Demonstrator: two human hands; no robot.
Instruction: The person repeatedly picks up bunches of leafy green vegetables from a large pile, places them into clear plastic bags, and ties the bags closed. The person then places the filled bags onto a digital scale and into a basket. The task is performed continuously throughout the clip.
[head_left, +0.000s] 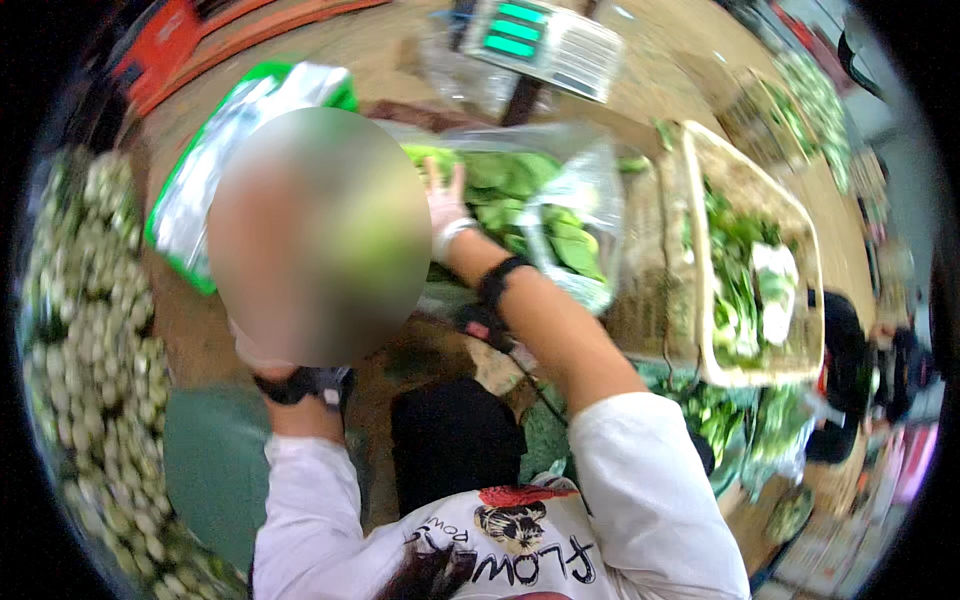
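Note:
My right hand (448, 208), in a pale glove, lies with fingers spread at the left side of leafy greens (510, 180). These greens are inside a clear plastic bag (596, 169), whose folds cover part of them. A round blur hides most of my left hand; only the gloved wrist edge (262, 352) shows below it, above a black wristband (296, 386). Whatever the left hand touches is hidden too. Beyond the blur, at upper left, is a green-edged container (171, 261) with shiny clear plastic (199, 199) over it.
A digital scale (577, 56) with a lit display stands beyond the bag. To the right, a cream plastic crate (701, 247) holds greens and a white-wrapped bundle (774, 289). White-stemmed vegetables (90, 337) are heaped at left. An orange-red metal frame (161, 52) lies at upper left. People (836, 360) are at far right.

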